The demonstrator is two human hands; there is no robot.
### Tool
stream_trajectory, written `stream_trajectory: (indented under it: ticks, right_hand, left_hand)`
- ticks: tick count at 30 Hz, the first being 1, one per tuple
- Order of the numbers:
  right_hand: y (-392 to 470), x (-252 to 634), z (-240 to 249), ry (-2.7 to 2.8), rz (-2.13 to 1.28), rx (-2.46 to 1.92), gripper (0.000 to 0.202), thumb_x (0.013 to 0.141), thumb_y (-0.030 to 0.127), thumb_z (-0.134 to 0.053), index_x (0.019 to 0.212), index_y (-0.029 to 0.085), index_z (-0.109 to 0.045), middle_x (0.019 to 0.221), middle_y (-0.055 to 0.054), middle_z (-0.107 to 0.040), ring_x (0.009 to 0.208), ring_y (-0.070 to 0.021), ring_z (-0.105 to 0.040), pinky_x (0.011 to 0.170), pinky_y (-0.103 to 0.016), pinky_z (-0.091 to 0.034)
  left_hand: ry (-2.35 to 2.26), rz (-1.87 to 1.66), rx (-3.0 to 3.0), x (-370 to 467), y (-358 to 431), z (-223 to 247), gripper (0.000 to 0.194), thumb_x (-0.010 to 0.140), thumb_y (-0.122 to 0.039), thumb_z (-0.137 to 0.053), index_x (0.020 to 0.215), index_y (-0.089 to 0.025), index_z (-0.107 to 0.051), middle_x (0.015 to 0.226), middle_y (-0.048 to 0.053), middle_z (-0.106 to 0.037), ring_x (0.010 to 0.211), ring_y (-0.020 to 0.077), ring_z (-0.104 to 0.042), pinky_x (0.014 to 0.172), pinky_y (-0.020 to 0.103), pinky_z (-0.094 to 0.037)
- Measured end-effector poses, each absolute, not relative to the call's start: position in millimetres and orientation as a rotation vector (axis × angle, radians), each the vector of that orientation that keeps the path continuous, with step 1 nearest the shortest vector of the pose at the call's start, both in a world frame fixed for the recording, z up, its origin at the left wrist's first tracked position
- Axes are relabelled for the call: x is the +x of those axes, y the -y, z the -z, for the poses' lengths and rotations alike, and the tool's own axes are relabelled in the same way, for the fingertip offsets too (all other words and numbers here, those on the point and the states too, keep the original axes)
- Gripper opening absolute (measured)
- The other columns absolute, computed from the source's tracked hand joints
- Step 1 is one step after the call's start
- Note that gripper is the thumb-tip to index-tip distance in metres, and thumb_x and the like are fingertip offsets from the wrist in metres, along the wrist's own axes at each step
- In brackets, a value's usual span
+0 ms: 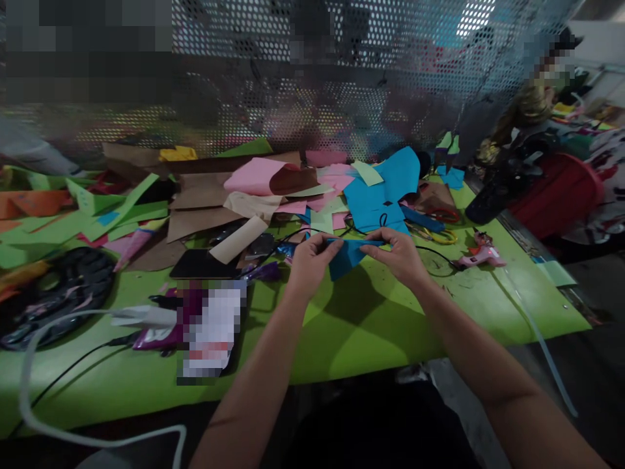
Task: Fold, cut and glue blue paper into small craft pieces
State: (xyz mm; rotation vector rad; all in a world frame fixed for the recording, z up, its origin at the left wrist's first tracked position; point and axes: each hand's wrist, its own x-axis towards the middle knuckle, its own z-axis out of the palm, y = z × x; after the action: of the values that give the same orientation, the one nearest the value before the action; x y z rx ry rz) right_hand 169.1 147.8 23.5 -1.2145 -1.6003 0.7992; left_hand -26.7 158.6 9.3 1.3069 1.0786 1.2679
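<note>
Green table (371,342): a metal screen (336,94) stands behind its back edge.
Left hand (311,260): thumb and fingers pinched on the sheet's upper left.
Blue sheet (344,262): raised between the hands, over the table's middle, back from the front edge; looks light and bendable (felt or foam, I cannot tell), probably easily creased, so best taken by its top corners.
Right hand (396,255): pinched on the upper right.
Pink tool (484,256): lies toward the right edge.
</note>
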Motion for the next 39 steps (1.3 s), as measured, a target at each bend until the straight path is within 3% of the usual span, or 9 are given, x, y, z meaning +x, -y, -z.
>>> stream_trajectory:
  ticks: [4,12,22,29,35,37,39]
  right_hand:
    - [-147.8,168.5,-23.8,1.578,-0.802,-1.232,0.031,0.076,0.051,-0.076,0.076,0.021,-0.068,0.076,-0.002,-0.068,0.075,-0.0191,-0.06,0.067,-0.031,-0.045]
    - [-146.0,168.5,-28.0,1.578,-0.794,-1.247,0.027,0.078,0.045,-0.075,0.071,0.021,-0.067,0.07,0.0,-0.065,0.068,-0.0167,-0.055,0.063,-0.03,-0.04]
    - [-151.6,169.4,-19.7,1.415,-0.954,-1.229,0.031,0.071,0.049,-0.077,0.07,0.019,-0.067,0.061,0.001,-0.058,0.059,-0.0128,-0.046,0.055,-0.027,-0.034]
    - [-149.4,166.7,-21.7,1.597,-0.888,-1.18,0.023,0.072,0.041,-0.078,0.081,0.021,-0.072,0.081,-0.003,-0.071,0.079,-0.0196,-0.062,0.074,-0.033,-0.047]
    - [-151.4,166.3,-16.3,1.521,-0.955,-1.191,0.025,0.072,0.043,-0.076,0.073,0.02,-0.067,0.07,-0.001,-0.066,0.07,-0.017,-0.058,0.065,-0.031,-0.046]
    - [-151.7,166.6,-16.6,1.492,-0.964,-1.186,0.025,0.072,0.042,-0.076,0.073,0.02,-0.066,0.071,-0.001,-0.066,0.07,-0.0171,-0.058,0.066,-0.031,-0.046]
    - [-150.4,166.0,-18.7,1.523,-0.944,-1.18,0.023,0.071,0.041,-0.077,0.077,0.02,-0.069,0.076,-0.002,-0.068,0.075,-0.0187,-0.061,0.071,-0.033,-0.048]
  left_hand:
    - [-1.104,-1.28,1.341,-27.2,-158.8,-9.6,0.029,0.073,-0.045,-0.076,0.078,-0.017,-0.071,0.068,-0.001,-0.062,0.066,0.0123,-0.05,0.062,0.025,-0.041]
    - [-1.11,-1.278,1.361,-28.0,-159.6,-4.1,0.028,0.077,-0.045,-0.074,0.079,-0.017,-0.07,0.066,-0.002,-0.058,0.064,0.0109,-0.048,0.059,0.023,-0.037]
    - [-1.089,-1.142,1.212,-18.4,-156.6,-0.2,0.036,0.063,-0.042,-0.084,0.08,-0.016,-0.064,0.073,0.0,-0.066,0.064,0.0122,-0.056,0.062,0.026,-0.047]
    - [-1.138,-1.143,1.444,-19.2,-153.7,-7.6,0.02,0.068,-0.033,-0.075,0.073,-0.018,-0.062,0.066,-0.003,-0.06,0.063,0.0119,-0.051,0.059,0.024,-0.041]
    - [-1.098,-1.05,1.558,-19.8,-152.9,-13.1,0.022,0.069,-0.032,-0.074,0.082,-0.018,-0.065,0.075,-0.001,-0.064,0.069,0.0142,-0.055,0.065,0.025,-0.043]
    - [-1.054,-0.993,1.541,-21.0,-154.0,-12.1,0.024,0.069,-0.033,-0.072,0.087,-0.017,-0.067,0.078,-0.001,-0.066,0.07,0.0152,-0.057,0.067,0.027,-0.045]
    - [-1.088,-0.964,1.599,-22.0,-154.0,-10.5,0.018,0.07,-0.031,-0.068,0.081,-0.018,-0.065,0.073,-0.002,-0.064,0.068,0.0151,-0.055,0.064,0.026,-0.043]
